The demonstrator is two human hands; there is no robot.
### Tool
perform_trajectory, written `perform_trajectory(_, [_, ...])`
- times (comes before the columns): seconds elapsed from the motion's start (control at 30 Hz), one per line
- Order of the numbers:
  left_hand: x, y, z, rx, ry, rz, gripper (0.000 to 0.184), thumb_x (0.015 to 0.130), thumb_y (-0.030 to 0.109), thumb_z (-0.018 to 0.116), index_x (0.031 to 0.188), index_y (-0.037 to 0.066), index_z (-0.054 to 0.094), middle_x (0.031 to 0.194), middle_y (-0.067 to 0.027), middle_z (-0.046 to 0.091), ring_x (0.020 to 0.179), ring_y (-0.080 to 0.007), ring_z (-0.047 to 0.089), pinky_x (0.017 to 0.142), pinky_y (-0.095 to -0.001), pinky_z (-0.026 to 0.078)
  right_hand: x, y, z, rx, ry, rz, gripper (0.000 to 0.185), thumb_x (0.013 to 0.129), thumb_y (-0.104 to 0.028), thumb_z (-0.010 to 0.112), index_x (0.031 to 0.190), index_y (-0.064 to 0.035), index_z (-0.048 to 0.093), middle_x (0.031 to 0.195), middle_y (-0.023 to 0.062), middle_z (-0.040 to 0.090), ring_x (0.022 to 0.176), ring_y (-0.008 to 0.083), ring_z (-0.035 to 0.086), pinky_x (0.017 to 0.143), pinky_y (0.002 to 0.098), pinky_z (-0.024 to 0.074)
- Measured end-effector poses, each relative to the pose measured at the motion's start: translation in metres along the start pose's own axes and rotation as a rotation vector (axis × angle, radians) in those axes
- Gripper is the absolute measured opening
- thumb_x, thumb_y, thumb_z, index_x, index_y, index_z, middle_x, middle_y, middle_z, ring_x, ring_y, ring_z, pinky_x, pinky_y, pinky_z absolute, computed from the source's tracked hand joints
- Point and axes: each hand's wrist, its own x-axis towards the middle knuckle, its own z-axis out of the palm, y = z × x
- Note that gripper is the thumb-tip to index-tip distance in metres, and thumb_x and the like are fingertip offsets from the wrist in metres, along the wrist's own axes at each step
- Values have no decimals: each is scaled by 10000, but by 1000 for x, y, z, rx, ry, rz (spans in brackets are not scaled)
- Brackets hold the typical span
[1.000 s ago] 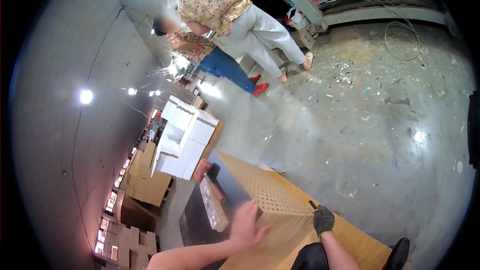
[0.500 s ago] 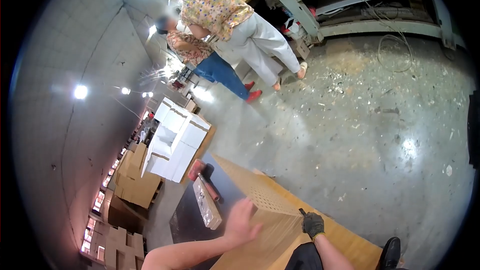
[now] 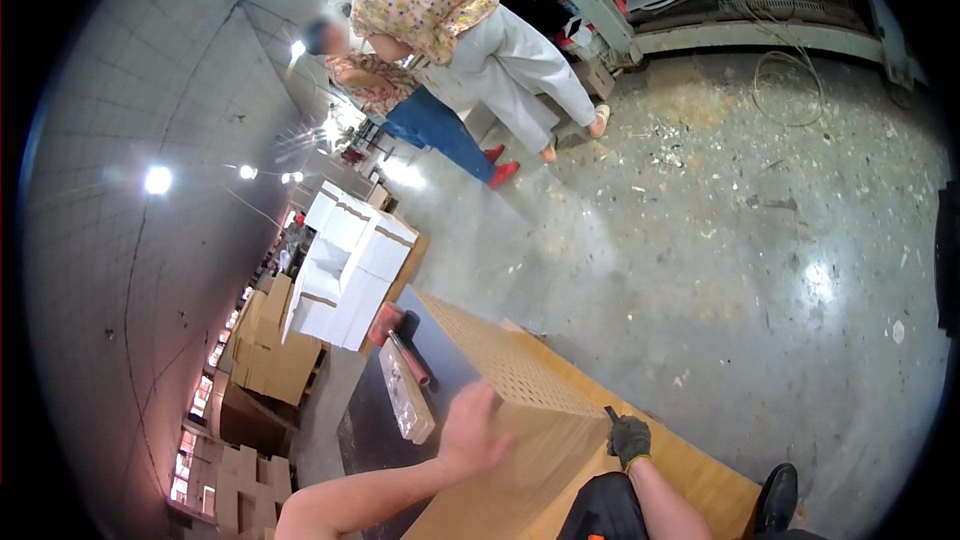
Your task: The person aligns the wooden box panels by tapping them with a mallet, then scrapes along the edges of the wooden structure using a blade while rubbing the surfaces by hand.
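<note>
A tall stack of thin tan boards [image 3: 540, 395], its side patterned with rows of small holes, stands directly in front of me. Over the stack's near left edge is my bare left hand [image 3: 475, 430], slightly blurred, fingers apart and nothing visible in them; whether it touches the boards I cannot tell. My right hand [image 3: 630, 440], in a dark grey glove, is closed round a small dark tool [image 3: 611, 413] beside the stack's right side. Only the tool's tip shows, so its kind is unclear. Left of the stack lie a red-headed mallet [image 3: 386, 323] and a pale wrapped block [image 3: 406, 395].
The mallet and block rest on a dark surface [image 3: 365, 420]. Behind it stand white boxes [image 3: 375, 260]; cardboard stacks [image 3: 270, 350] are at left. Two people [image 3: 430, 10] stand at a bench further off. A cable loop [image 3: 790, 90] lies on the concrete floor [image 3: 700, 270].
My left hand has shifted slightly left and its fingers point less outward. The gloved hand with the dark tool stays by the stack's side. The whole view has shifted a little.
</note>
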Motion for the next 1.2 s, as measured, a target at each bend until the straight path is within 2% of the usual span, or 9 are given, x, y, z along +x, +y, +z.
perform_trajectory(0.2, [-3, -3, 6, 31, 8, 0, 852, 722, 236, 802, 1381, -104, 382, 1444, -271, 402, 1298, -454, 413, 1093, -494, 361, -34, -42, -46, 346, -55, 374, 222, 912, -196, 544, 878, -26, 683, 711, 118, 696, 621, 246, 693, 622, 377, 550])
perform_trajectory(0.3, [-4, -5, 8, 30, 27, 20, 851, 725, 236, 799, 1383, -103, 379, 1440, -271, 404, 1297, -454, 413, 1092, -494, 362, -36, -30, -39, 399, -7, 363, 217, 906, -166, 520, 853, -26, 678, 674, 110, 677, 576, 241, 675, 519, 375, 525])
perform_trajectory(0.4, [-3, -4, 7, 26, 31, 25, 845, 729, 231, 794, 1384, -102, 377, 1435, -272, 406, 1295, -455, 414, 1090, -495, 364, -18, 39, 7, 101, 65, 121, 235, 904, -163, 507, 839, -9, 672, 675, 129, 677, 581, 275, 675, 527, 400, 527])
perform_trajectory(0.5, [-4, -6, 8, 18, 40, 34, 837, 733, 223, 789, 1384, -101, 376, 1433, -272, 408, 1293, -456, 415, 1088, -496, 366, -63, -26, -43, 42, -8, 265, 242, 900, -182, 517, 842, -17, 684, 765, 168, 703, 724, 327, 698, 673, 434, 545])
perform_trajectory(0.6, [-5, -6, 8, 4, 52, 32, 832, 733, 216, 788, 1384, -99, 376, 1430, -272, 409, 1291, -456, 417, 1083, -496, 370, -57, 57, 15, -343, 137, 37, 269, 907, -228, 531, 844, -23, 694, 853, 194, 707, 843, 355, 689, 791, 444, 529])
perform_trajectory(0.73, [-5, -7, 8, 0, 51, 27, 828, 726, 206, 794, 1381, -90, 384, 1422, -272, 415, 1287, -453, 421, 1076, -494, 376, -76, 78, 28, -88, 175, 95, 268, 932, -252, 496, 1058, -90, 669, 1067, 199, 674, 989, 404, 653, 854, 504, 512])
perform_trajectory(0.83, [-4, -6, 7, -19, 58, 15, 828, 716, 197, 801, 1379, -84, 392, 1416, -272, 421, 1279, -452, 430, 1070, -491, 383, -81, 38, 8, -142, -90, 326, 340, 934, -266, 477, 1168, -99, 658, 1150, 222, 657, 1077, 401, 627, 923, 485, 486])
perform_trajectory(1.07, [-4, -7, 8, -35, 67, 3, 825, 693, 176, 808, 1370, -88, 417, 1403, -272, 436, 1275, -456, 443, 1072, -489, 397, -65, 70, 44, 52, 478, 73, 264, 914, -262, 547, 884, -35, 679, 791, 169, 665, 750, 306, 657, 718, 408, 511])
perform_trajectory(1.2, [-4, -8, 8, -50, 102, 1, 812, 681, 164, 808, 1357, -94, 438, 1382, -274, 460, 1265, -461, 459, 1072, -493, 407, -36, 50, 31, 123, 493, 53, 288, 923, -257, 563, 821, -15, 679, 683, 149, 658, 638, 264, 645, 637, 373, 495])
